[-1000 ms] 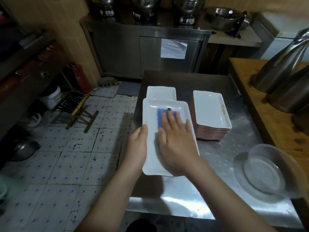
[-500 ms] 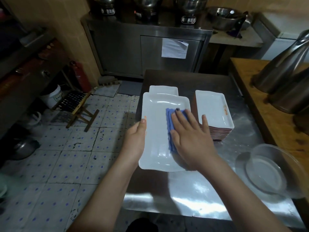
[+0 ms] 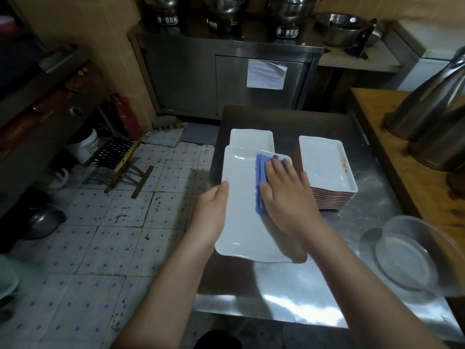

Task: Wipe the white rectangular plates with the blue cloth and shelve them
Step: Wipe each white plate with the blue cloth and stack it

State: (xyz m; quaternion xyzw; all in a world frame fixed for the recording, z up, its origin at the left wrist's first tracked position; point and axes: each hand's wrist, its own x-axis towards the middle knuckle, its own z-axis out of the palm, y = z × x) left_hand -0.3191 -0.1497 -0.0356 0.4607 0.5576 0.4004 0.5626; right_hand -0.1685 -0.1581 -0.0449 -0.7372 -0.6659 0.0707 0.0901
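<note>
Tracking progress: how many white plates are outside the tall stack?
2: one plate held in the left hand, another plate behind it; others may hide underneath.

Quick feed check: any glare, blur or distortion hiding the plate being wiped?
Head view: glare streaks the steel table near its front edge, not the held plate; the plate's near right corner, below the right hand, smears with motion blur; blue cloth reads sharp; wide-angle bowing bends the frame edges; room dim.

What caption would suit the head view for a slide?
Left hand holds a white rectangular plate while the right hand presses a blue cloth on it, beside a plate stack.
</note>
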